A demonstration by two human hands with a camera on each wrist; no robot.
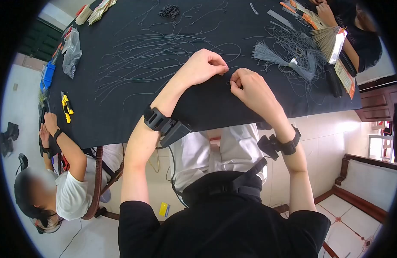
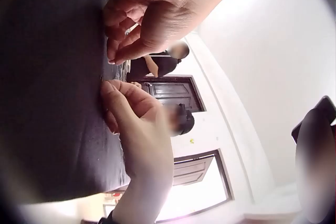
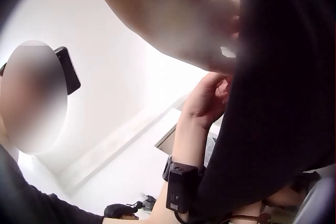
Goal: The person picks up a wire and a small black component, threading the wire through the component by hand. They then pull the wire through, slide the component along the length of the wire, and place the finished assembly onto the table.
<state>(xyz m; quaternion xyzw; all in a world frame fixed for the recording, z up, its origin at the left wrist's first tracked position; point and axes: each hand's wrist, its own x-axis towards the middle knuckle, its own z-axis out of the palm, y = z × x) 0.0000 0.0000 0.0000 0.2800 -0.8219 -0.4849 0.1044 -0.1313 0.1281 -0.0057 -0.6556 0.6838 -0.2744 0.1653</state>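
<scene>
Just over the near part of the black-covered table (image 1: 164,109), my left hand (image 1: 202,68) pinches a thin grey strand between thumb and forefinger. A loop of strand (image 1: 242,50) curves beyond its fingertips. Close to its right, my right hand (image 1: 252,89) has thumb and fingers pinched together, with a tiny dark end of strand at the tips. In the left wrist view the left hand (image 2: 168,22) is above and the right hand (image 2: 139,113) below, fingertips a small gap apart. Many separate strands (image 1: 142,64) lie spread behind the left hand. The right wrist view hides both sets of fingertips.
A tied bundle of grey strands (image 1: 271,53) lies at the right, near a fanned stack of cards (image 1: 327,43). A dark coiled pile (image 1: 169,11) is at the back. Yellow-handled cutters (image 1: 67,107) and a clear plastic bag (image 1: 71,53) lie left. Other people sit left and far right.
</scene>
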